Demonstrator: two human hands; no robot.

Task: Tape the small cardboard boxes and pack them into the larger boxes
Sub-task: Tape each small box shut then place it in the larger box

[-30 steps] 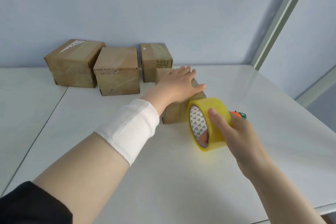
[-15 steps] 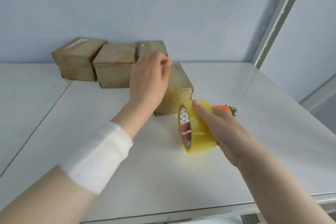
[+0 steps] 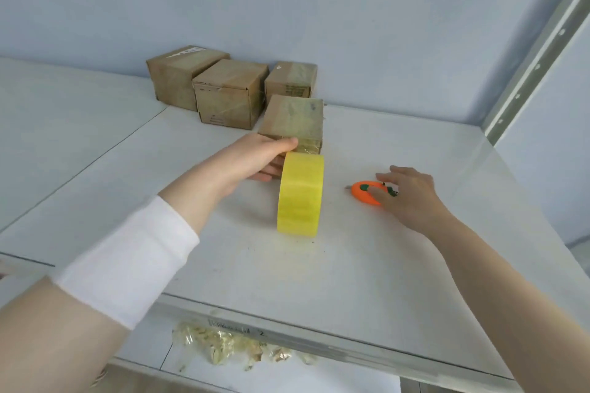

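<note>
A small cardboard box (image 3: 292,118) wrapped in clear tape sits mid-table. Just in front of it a yellow tape roll (image 3: 299,196) stands on its edge on the white table (image 3: 319,271). My left hand (image 3: 260,156) grips the roll at its upper left rim, thumb over the top and fingers curled at the roll's left side. My right hand (image 3: 410,195) lies to the right, its straight fingers resting on a small orange cutter (image 3: 365,193) that lies flat on the table.
Three more cardboard boxes (image 3: 230,92) stand in a row against the back wall. A metal shelf post (image 3: 526,51) rises at the right. Crumpled tape scraps (image 3: 230,348) lie below the table's front edge. A seam runs across the table at the left.
My right hand let go of the tape roll and moved right onto the orange cutter. My left hand came down off the box to the roll, which now stands on the table.
</note>
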